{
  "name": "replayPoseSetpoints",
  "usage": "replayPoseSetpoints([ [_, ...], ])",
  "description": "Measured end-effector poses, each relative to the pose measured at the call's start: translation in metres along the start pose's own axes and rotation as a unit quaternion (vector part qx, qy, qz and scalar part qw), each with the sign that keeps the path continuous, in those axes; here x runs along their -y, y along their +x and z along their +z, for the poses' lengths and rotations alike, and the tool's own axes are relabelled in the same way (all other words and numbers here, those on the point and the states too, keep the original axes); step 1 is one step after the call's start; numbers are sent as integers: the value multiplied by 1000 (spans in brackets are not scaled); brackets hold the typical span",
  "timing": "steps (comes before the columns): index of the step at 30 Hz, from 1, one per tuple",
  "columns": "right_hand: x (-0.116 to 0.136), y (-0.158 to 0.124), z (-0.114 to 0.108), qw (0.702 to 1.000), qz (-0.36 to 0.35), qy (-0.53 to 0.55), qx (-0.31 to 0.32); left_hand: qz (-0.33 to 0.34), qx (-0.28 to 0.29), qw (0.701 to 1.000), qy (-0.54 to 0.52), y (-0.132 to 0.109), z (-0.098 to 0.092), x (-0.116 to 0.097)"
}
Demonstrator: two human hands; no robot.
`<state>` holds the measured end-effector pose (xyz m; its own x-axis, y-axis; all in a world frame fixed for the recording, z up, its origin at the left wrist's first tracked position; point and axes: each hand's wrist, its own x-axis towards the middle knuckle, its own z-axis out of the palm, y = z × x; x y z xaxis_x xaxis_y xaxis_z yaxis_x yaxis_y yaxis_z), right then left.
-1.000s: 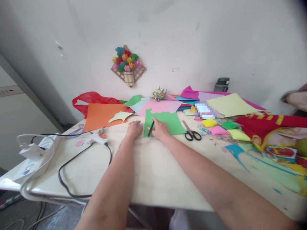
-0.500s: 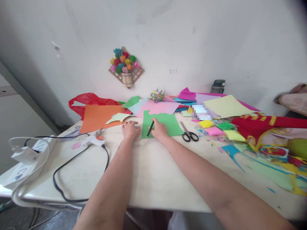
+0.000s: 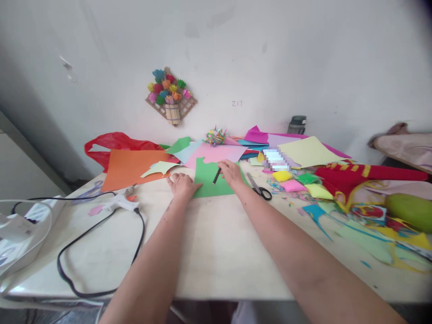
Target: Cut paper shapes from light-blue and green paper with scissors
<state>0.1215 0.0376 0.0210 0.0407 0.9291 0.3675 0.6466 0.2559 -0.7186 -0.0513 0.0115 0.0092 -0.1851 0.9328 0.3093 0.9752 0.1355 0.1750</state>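
Note:
A green sheet of paper (image 3: 211, 185) with a ragged cut top edge lies in front of me on the table. My left hand (image 3: 182, 185) rests at its left side, fingers spread and the thumb on the sheet's lower left edge. Over the sheet's right part, my right hand (image 3: 232, 173) is closed on a black pen (image 3: 217, 176). The pen slants down to the left over the green surface; I cannot tell if its tip touches. Black-handled scissors (image 3: 265, 194) lie just right of the sheet, partly behind my right wrist.
On the left are a white glue gun (image 3: 121, 201) with a black cord, an orange sheet (image 3: 124, 166) and a power strip (image 3: 25, 234). Small coloured packets (image 3: 293, 186), a phone (image 3: 276, 159), red cloth (image 3: 357, 173) and paper scraps (image 3: 364, 240) cover the right side.
The view has shifted, so most things sit further left. My left thumb has come onto the green sheet's edge. My right hand has moved slightly up and right relative to the sheet, with the pen.

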Motion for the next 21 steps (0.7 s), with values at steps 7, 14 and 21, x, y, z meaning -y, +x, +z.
replayPoseSetpoints([
  [7, -23, 10, -45, 978, 88, -184, -44, -41, 55, 997, -23, 2, -10, -9],
  [14, -47, -4, -79, 924, 129, -357, 45, -56, 39, 986, -155, 8, -7, -13],
  [21, -66, -9, -69, 914, 86, -395, 34, -77, 61, 951, -293, 15, 0, -15],
])
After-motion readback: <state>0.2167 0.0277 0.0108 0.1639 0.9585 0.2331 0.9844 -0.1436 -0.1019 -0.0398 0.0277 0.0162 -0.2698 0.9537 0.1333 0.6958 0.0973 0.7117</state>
